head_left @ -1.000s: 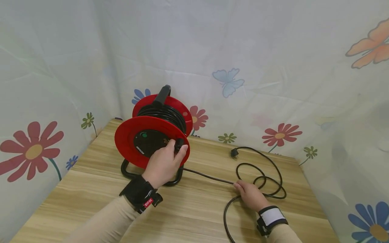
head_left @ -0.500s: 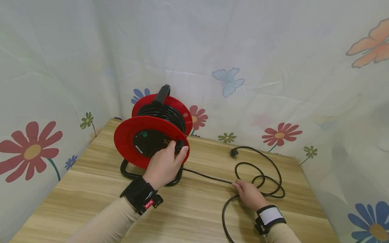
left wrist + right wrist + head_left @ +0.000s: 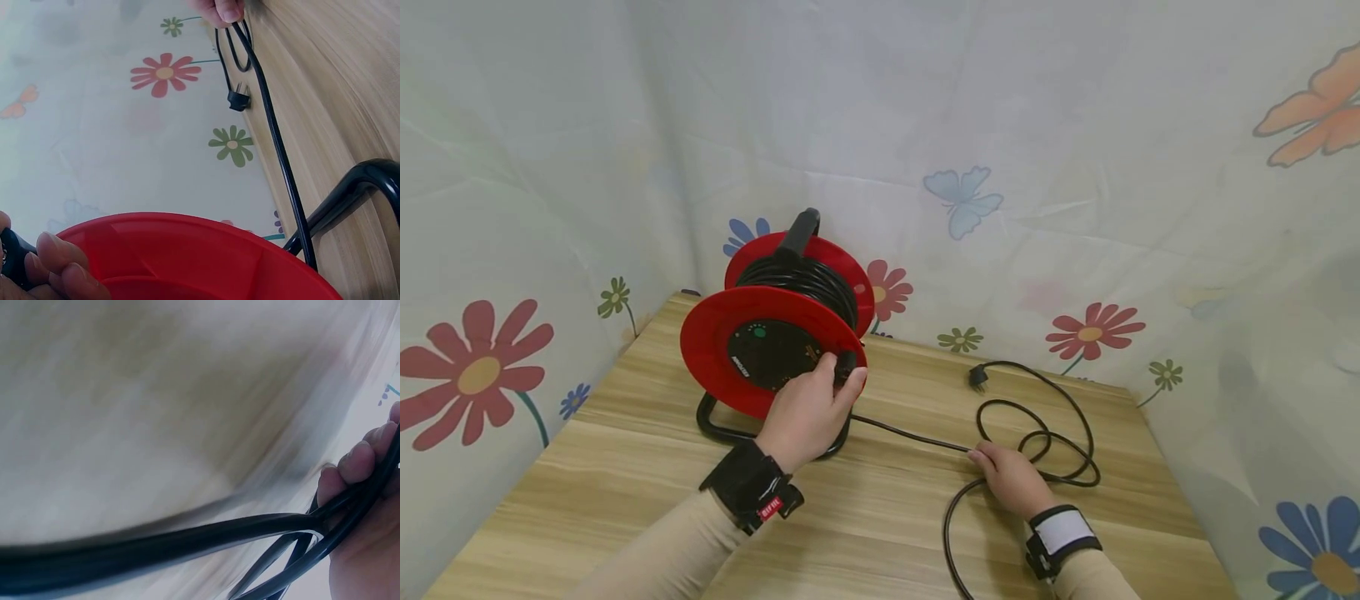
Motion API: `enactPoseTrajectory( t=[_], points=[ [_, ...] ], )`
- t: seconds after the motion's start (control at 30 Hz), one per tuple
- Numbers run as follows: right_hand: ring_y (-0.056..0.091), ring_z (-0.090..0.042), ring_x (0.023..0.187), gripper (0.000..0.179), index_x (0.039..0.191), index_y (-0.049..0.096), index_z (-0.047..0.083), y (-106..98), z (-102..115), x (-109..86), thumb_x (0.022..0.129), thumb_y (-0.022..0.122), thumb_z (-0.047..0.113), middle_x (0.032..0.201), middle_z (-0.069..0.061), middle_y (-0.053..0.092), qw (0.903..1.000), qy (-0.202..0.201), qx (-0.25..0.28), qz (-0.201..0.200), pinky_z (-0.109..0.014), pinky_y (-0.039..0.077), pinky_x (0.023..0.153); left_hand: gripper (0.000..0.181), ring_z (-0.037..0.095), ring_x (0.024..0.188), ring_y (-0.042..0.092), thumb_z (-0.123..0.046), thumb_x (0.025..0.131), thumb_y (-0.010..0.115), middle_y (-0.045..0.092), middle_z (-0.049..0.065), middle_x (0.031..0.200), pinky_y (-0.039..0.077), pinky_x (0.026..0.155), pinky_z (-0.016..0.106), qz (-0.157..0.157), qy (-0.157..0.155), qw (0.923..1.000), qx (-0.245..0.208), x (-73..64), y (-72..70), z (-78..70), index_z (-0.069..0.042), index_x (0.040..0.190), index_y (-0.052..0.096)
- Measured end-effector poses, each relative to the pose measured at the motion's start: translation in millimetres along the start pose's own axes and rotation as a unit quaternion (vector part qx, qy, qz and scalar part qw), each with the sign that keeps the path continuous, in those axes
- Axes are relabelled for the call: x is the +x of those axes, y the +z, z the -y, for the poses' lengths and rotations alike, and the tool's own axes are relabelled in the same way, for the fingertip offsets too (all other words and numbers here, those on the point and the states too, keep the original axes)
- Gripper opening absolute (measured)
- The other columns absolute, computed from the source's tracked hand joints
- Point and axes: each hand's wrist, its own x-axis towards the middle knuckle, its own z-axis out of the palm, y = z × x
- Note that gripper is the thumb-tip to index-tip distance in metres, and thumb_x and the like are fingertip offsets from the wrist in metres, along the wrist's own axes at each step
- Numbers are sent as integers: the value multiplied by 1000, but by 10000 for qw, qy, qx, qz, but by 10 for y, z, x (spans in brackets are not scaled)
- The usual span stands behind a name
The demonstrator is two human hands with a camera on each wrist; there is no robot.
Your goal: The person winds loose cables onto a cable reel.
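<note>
Your left hand (image 3: 805, 412) grips the black crank knob (image 3: 846, 367) near the right edge of the red, round-flanged cable reel (image 3: 706, 350), which stands on a black tubular stand (image 3: 718, 431) at the table's left. Your right hand (image 3: 1015, 482) holds the thin, round black cable (image 3: 910, 436); from there its taut-looking stretch runs leftward and slightly away to the reel's lower right side, lying lengthwise between your hands. The left hand is at the reel, the right well apart from it. Loose loops and the black two-pin plug (image 3: 977, 378) lie beyond your right hand, near the back edge of the wood-grain table (image 3: 850, 533). The flower-printed backdrop (image 3: 865, 100) bounds the far side; more room lies on your side
</note>
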Motion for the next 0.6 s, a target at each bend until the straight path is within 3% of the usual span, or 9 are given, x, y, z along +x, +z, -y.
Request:
enactPoseTrajectory(
  t=[0.3,0.6],
  points=[
    [45,-8,57,20,83,58,21,26,148,80,99,50,30,63,6,48,9999,-81,21,130,-31,41,57,37,15,48,47,-44,97,45,49,2,56,37,44,27,92,-4,9999,132,-46,97,46,-8,94,50],
    [46,-8,58,20,84,60,22,93,365,197,99,50,32,64,7,49,9994,-222,186,168,-32,41,58,37,12,42,42,-46,96,48,44,-1,52,30,39,26,260,-50,9991,317,-140,290,171,-10,84,48]
  ],
)
